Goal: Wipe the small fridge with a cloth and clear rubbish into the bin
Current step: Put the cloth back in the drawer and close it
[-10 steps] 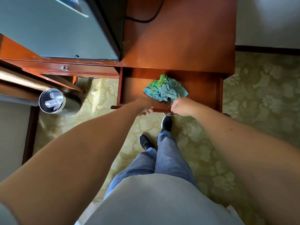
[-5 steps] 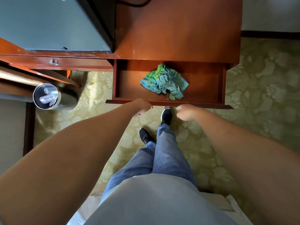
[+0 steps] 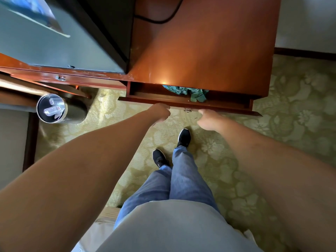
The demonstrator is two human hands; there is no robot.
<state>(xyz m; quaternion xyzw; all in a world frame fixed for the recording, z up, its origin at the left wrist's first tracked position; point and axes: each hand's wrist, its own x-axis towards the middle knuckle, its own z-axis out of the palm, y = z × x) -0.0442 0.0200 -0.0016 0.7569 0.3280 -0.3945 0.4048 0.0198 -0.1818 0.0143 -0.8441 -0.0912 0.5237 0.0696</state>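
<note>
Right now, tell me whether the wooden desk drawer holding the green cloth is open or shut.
Partly open. The red-brown wooden drawer juts slightly past the desk edge, with the crumpled green cloth showing in the narrow gap.

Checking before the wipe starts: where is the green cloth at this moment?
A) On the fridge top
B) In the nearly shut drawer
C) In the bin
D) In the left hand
B: the green cloth shows through the narrow gap of the drawer, under the desk top; the left hand and right hand at the drawer front hold no cloth.
</note>
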